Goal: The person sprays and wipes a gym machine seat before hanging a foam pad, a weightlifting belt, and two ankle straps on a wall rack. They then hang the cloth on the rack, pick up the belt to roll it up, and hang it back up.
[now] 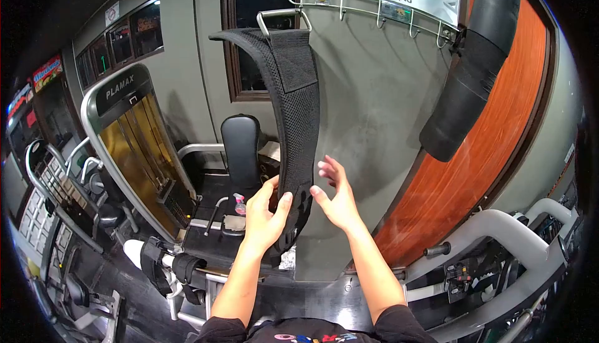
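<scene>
A black padded weightlifting belt [298,118] hangs lengthwise in front of me, with a metal loop [284,13] at its top end beside the wall rack. My left hand [267,218] grips the belt's lower left edge, thumb in front and fingers partly hidden behind. On the other side, my right hand [337,196] is open, its fingers apart close to the belt's right edge. The belt's lowest part is partly hidden by my left hand.
A wire hook rack [380,11] runs along the grey wall. Black padded rolls [474,68] hang at the right. A Plamax weight machine [128,131] and a black padded seat [242,149] stand left; a grey-framed machine [511,237] is at lower right.
</scene>
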